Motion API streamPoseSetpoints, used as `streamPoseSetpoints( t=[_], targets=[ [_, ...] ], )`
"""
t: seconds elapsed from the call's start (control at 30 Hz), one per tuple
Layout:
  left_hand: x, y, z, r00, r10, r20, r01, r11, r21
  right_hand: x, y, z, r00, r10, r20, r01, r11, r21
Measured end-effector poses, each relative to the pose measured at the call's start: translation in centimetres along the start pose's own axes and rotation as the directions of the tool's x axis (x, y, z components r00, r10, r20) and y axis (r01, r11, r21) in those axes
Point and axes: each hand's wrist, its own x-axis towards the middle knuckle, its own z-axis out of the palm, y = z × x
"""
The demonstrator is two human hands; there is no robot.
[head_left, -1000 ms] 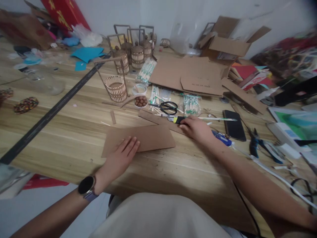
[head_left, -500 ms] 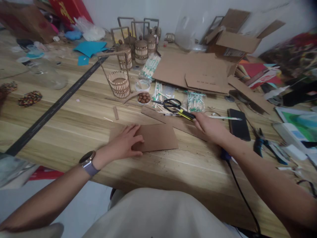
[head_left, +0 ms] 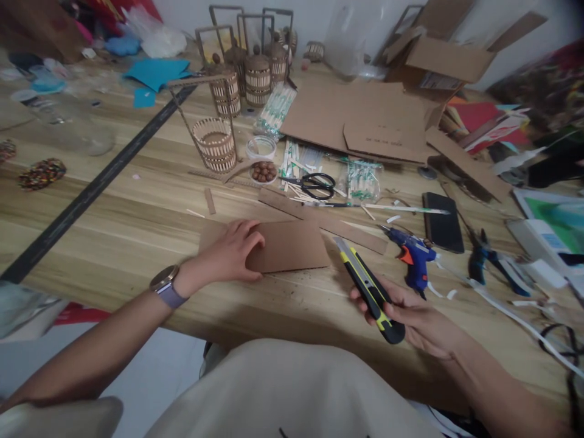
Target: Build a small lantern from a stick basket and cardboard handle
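Observation:
My left hand [head_left: 232, 252], with a watch on its wrist, rests on a small rectangular piece of cardboard [head_left: 292, 244] lying flat on the table. Its fingers are a little bent and apart, covering the left part of the piece. In my right hand [head_left: 406, 313] is a yellow and black utility knife [head_left: 365, 281], held above the table to the right of the cardboard. The knife's tip points up and left, towards the cardboard's right edge. Beyond the cardboard lie a long cardboard strip [head_left: 347, 230] and black-handled scissors [head_left: 318, 186].
A blue glue gun [head_left: 414, 258], a phone [head_left: 442, 222] and pliers [head_left: 479, 258] lie on the right. Farther back are a woven basket [head_left: 214, 146], a bowl of brown beads [head_left: 263, 172], stick bundles [head_left: 364, 180] and large cardboard sheets [head_left: 319, 115]. A black strip [head_left: 100, 182] crosses the left.
My right hand has drawn the utility knife from beside the scissors towards me, turning it so its tip points away. The glue gun has come into view. My left hand stays on the cardboard, fingers more bent.

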Motion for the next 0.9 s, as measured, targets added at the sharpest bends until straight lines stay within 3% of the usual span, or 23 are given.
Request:
streamPoseSetpoints(
  t=[0.27, 0.43, 0.63, 0.73, 0.83, 0.9],
  targets=[
    [-0.1, -0.1, 0.1, 1.0, -0.007, -0.007, 0.007, 1.0, -0.02, 0.6, 1.8, 0.8, 0.993, -0.023, -0.118, 0.025, 1.0, 0.017],
    [-0.2, -0.2, 0.1, 1.0, 0.002, -0.015, -0.002, 1.0, -0.021, 0.4, 0.6, 0.1, 0.968, -0.053, -0.244, -0.003, 0.975, -0.223],
    [-0.4, -0.3, -0.3, 0.997, 0.017, -0.075, -0.016, 1.0, 0.016, 1.0, -0.5, -0.6, 0.952, -0.083, -0.293, -0.083, 0.856, -0.51],
    [-0.5, -0.4, -0.6, 0.995, 0.037, -0.092, -0.032, 0.998, 0.054, 1.8, -0.7, -0.9, 0.959, -0.153, -0.239, -0.045, 0.75, -0.66],
    [-0.6, -0.7, -0.7, 0.996, 0.057, -0.072, -0.052, 0.996, 0.073, 2.1, -1.0, -1.6, 0.936, -0.345, -0.076, 0.123, 0.519, -0.846],
    [-0.8, -1.0, -0.5, 0.997, 0.072, -0.041, -0.069, 0.995, 0.071, 2.1, -1.2, -2.0, 0.91, -0.411, 0.051, 0.214, 0.362, -0.907]
  ],
)
